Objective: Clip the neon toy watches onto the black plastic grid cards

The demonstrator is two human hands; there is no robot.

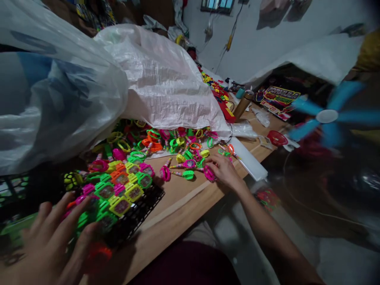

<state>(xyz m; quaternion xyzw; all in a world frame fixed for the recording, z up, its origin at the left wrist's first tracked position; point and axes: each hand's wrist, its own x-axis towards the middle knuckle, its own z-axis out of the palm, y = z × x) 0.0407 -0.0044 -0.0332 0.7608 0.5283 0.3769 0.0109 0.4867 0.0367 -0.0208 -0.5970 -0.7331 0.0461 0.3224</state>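
My left hand [56,237] reaches over a black mesh basket [148,206], its fingers spread and blurred. Toy watches in green, yellow, orange and pink fill the basket; a yellow toy watch [120,206] lies at its near side. Below my left thumb is a blurred orange object [99,253]. At the table's front edge, my right hand [223,169] has its fingers closed at a pink toy watch [209,173]. Beside it lie a green toy watch [188,174] and another pink one [165,173], with patterned, pointed ends like wrapped candy tubes.
A large white woven sack [166,79] spills a heap of toy watches onto the wooden table [178,202]. Clear plastic [59,87] bulges at the left. A bottle [244,105], a printed box [279,99] and a blue fan [328,115] stand right. Someone sits at the back left.
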